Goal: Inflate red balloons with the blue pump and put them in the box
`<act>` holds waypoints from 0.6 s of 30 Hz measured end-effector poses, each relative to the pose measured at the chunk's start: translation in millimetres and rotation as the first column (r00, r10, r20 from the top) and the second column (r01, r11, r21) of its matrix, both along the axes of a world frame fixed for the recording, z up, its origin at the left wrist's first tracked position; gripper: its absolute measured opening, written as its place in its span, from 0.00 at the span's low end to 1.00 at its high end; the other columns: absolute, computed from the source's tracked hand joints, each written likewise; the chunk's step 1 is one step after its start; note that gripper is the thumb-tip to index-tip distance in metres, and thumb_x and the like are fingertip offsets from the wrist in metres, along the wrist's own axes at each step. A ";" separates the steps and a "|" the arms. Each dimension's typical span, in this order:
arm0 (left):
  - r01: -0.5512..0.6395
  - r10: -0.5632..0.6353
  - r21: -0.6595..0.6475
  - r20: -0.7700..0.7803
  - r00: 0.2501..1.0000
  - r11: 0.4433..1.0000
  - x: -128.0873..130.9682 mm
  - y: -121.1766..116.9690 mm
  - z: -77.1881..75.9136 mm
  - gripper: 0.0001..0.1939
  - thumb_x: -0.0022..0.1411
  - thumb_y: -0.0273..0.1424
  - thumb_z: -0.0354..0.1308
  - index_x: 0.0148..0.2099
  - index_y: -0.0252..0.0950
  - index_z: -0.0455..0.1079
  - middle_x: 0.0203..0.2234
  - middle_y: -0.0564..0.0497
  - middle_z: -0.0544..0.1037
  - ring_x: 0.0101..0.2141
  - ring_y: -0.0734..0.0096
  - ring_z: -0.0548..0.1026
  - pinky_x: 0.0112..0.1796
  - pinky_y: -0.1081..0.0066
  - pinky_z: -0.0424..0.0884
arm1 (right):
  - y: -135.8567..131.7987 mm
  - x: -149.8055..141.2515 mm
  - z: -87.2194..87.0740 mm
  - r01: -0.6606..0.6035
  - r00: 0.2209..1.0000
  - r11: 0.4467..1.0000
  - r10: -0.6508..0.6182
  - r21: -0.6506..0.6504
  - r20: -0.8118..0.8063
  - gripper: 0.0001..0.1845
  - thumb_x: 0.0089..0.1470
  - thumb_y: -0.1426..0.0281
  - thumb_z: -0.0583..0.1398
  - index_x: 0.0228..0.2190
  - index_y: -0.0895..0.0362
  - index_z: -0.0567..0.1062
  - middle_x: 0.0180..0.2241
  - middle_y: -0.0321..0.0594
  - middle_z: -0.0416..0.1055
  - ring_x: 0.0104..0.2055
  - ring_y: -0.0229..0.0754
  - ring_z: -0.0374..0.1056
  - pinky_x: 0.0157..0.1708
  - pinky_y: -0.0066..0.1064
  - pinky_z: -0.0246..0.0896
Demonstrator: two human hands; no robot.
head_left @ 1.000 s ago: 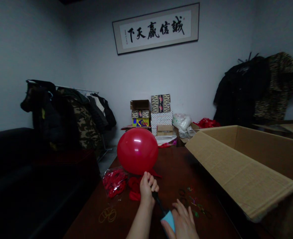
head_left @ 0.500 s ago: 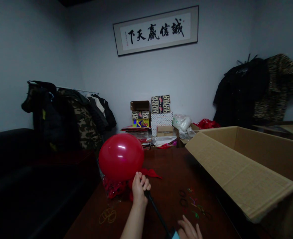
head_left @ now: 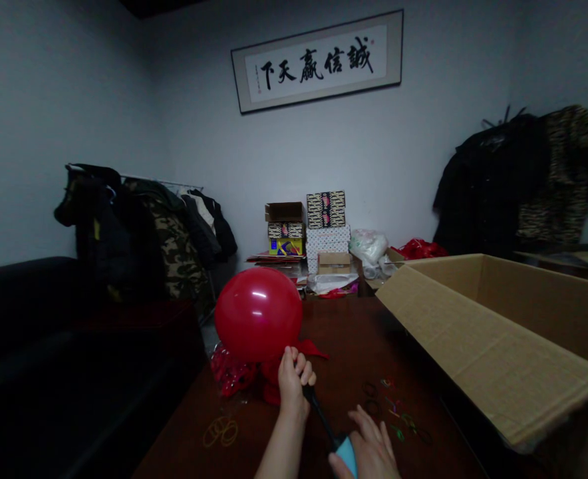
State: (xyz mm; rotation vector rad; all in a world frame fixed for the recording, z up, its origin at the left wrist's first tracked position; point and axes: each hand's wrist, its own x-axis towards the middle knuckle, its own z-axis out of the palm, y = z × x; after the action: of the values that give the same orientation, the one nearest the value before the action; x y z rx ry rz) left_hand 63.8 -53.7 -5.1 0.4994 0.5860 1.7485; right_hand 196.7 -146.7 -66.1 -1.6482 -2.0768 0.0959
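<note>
A blown-up red balloon (head_left: pixel 258 314) is above the left part of the dark table. My left hand (head_left: pixel 294 382) is closed round its neck, where the black tube (head_left: pixel 324 418) of a balloon pump goes in. The pump's light blue body (head_left: pixel 346 458) is at the bottom of the view, partly cut off. My right hand (head_left: pixel 368 446) grips this body, thumb on one side and fingers laid along the other. Behind the balloon are a clear bag of red balloons (head_left: pixel 230 372) and a loose red piece (head_left: pixel 312 348) on the table.
Several yellow rubber bands (head_left: pixel 220 432) lie at the left on the table (head_left: pixel 348 346), and coloured ties and dark bands (head_left: pixel 396 416) at the right. A large open cardboard box (head_left: pixel 483 346) stands to the right. Stacked boxes (head_left: pixel 326 233) stand at the back.
The balloon and my left hand appear further right in the view, which has shifted slightly. My right hand has moved up onto the pump's blue body, and more of that body shows.
</note>
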 end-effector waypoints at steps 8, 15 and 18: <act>0.008 -0.009 -0.005 -0.034 0.999 1.000 10.6 0.1 3.0 0.21 0.55 0.46 0.58 0.26 0.39 0.52 0.11 0.64 0.51 0.10 0.84 0.48 0.12 0.79 0.46 | 18.7 -15.8 32.3 -0.027 0.987 0.999 0.021 -0.040 -0.159 0.20 0.55 0.56 0.52 0.36 0.57 0.75 0.53 0.51 0.66 0.61 0.53 0.54 0.60 0.54 0.41; 0.029 -0.029 0.004 -0.040 0.999 1.000 7.0 4.1 5.5 0.21 0.55 0.45 0.58 0.25 0.39 0.52 0.11 0.64 0.52 0.09 0.84 0.48 0.11 0.79 0.46 | 16.4 -13.7 21.7 -0.022 0.991 0.999 0.016 -0.045 -0.132 0.21 0.55 0.56 0.52 0.40 0.57 0.74 0.53 0.50 0.66 0.61 0.54 0.54 0.59 0.56 0.44; 0.022 -0.022 0.010 -0.040 0.999 1.000 5.4 5.8 5.6 0.21 0.55 0.45 0.58 0.25 0.39 0.53 0.11 0.64 0.53 0.09 0.84 0.48 0.11 0.79 0.45 | 15.6 -11.4 14.5 -0.005 0.996 0.999 0.002 -0.038 -0.093 0.20 0.55 0.56 0.53 0.39 0.57 0.75 0.53 0.50 0.67 0.60 0.55 0.55 0.59 0.56 0.45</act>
State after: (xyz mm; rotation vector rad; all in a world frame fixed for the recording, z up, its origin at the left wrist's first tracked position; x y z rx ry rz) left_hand 69.2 -47.9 0.5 0.5476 0.5978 1.7247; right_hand 185.2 -131.1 -51.6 -1.6308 -2.0200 0.2102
